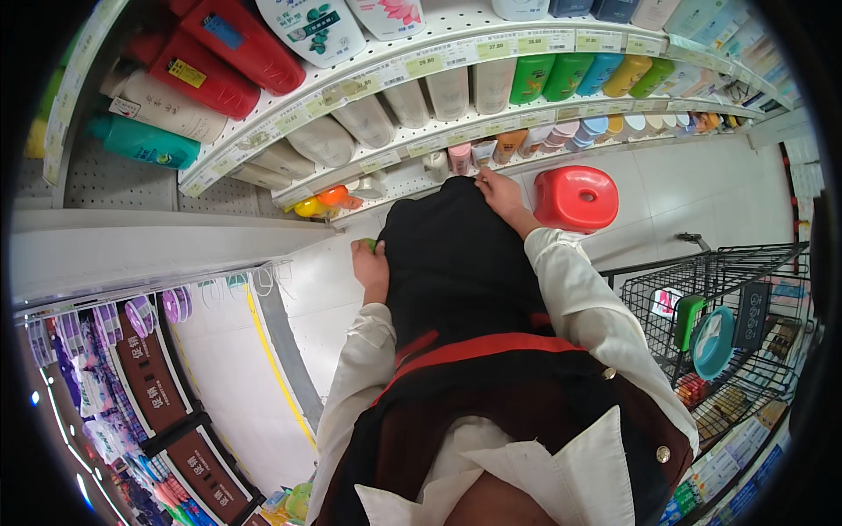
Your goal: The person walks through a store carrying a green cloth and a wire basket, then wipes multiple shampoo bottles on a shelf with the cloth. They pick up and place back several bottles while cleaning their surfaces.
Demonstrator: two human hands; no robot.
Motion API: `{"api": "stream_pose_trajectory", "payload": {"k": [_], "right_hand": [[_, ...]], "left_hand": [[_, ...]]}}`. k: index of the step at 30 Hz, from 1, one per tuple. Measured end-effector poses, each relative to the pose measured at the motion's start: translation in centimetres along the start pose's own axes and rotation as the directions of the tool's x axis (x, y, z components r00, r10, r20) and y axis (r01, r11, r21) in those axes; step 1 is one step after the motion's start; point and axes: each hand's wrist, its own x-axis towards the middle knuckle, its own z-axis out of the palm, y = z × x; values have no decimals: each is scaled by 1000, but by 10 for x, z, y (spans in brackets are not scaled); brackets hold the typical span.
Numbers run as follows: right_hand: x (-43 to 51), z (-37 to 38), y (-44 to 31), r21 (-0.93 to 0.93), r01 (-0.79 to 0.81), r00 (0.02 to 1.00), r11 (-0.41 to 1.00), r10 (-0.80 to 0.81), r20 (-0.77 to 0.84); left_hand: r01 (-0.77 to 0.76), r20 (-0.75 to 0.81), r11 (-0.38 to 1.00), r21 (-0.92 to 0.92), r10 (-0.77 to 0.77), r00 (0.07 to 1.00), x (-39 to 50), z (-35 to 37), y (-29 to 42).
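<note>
My left hand [372, 271] is beside the left edge of my black apron [460, 263], fingers curled around a small green thing [370, 244] that is mostly hidden. At the apron's far edge, in front of the bottom shelf, my right hand [505, 196] touches the dark cloth. Whether its fingers pinch the cloth cannot be made out. Just beyond the fingertips stand a pink bottle [460, 159] and a tube [485, 152] on that shelf. Orange and yellow bottles [323, 201] lie at the shelf's left end.
Shelves of shampoo and body wash bottles [448, 94] curve across the front. A red plastic stool [576, 198] stands on the floor to my right. Behind it is a black wire shopping cart [714, 289] with a teal basin [714, 342]. Hanging goods [141, 314] line the left aisle.
</note>
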Motion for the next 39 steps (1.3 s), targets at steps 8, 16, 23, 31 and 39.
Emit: {"api": "stream_pose_trajectory", "payload": {"k": [8,16,23,31,39], "right_hand": [[-21,-18,23,172,-90,996,981,87,22],[31,-231,-5,-314,121,981,942,-162,-109],[-96,-417,-46,-634,65,982,770,65,180],[-268,-373,-57,-194,-294,945,936,254,-207],[-248,-352,-22,-416,-235,920,878,63,-387]], "left_hand": [[21,55,997,70,-25,998,3,-9,32],[-231,-92,973,-7,230,969,27,-13,62],[-469,-190,861,-198,436,880,37,-39,85],[-406,-67,790,-459,425,903,44,-68,108],[-472,-178,640,-607,469,865,64,-85,170]]}}
